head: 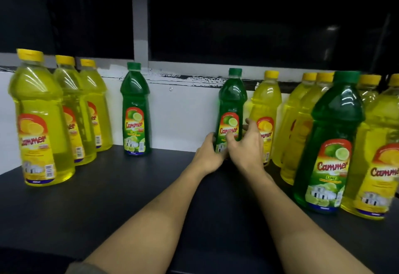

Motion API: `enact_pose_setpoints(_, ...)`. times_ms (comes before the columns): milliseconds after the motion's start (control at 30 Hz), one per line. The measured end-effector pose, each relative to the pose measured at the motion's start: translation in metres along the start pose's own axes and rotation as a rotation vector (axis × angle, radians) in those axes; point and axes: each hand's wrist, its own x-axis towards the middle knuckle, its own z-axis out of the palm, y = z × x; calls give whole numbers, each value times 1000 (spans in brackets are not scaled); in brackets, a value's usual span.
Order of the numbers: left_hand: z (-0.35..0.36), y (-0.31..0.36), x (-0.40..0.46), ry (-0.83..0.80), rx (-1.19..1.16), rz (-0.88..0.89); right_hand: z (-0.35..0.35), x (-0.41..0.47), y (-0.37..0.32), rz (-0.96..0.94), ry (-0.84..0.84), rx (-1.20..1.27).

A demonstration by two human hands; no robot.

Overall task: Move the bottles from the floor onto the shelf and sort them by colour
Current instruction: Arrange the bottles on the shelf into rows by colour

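Hands: left hand [208, 152] and right hand [244, 144] both curl round the lower body of one green bottle [231, 109] at centre frame, one on each flank, fingers over its label.
Held bottle: upright on the dark shelf [129, 187], against the white back wall, just left of a yellow bottle [266, 112].
Other green: one green bottle [135, 109] stands alone left of centre; a large green bottle [328, 144] stands at right foreground among the yellows.
Yellow groups: three yellow bottles [41, 118] in a row at far left; a crowded yellow cluster [302, 122] at right, partly overlapping in view.
Sorting state: by my judgement unfinished, since greens sit apart and mixed with yellows.
Risk, neighbour: the right hand's fingers lie close to the yellow bottle's label; drawing the green one out could knock it into the cluster and topple several.
Risk, grip: holding low on a tall bottle may let it tip as it lifts.
Risk, forearm: the right forearm passes near the large green bottle; a sideways sweep could push it off the shelf edge.
Floor: not in view, so remaining bottles cannot be judged.
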Motion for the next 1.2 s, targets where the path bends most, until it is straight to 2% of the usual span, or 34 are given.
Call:
enact_pose_setpoints(133, 0, 4, 5, 87, 66, 51, 5, 1, -1, -29, 23, 3)
enact_pose_setpoints(333, -15, 1, -7, 68, 47, 38, 10, -2, -1, -35, -56, -28)
enact_pose_setpoints(533, -31, -3, -35, 54, -35, 35, 1, -14, -13, 37, -291, 191)
enact_pose_setpoints(733, -61, -13, -70, 108, 11, 19, 2, -31, -37, 50, -419, 258)
enact_pose_setpoints(867, -101, -23, -93, 46, 165, 17, 16, -48, -59, 53, -501, 311)
enact_pose_setpoints(1067, -181, -58, -122, 99, 659, -87, 53, -63, -94, 68, -612, 383)
enact_pose_setpoints(1133, -198, -71, -128, 97, 710, -142, 68, -65, -102, 77, -638, 395)
enact_pose_setpoints(1200, -204, -78, -130, 121, 646, -174, 82, -67, -107, 78, -664, 415)
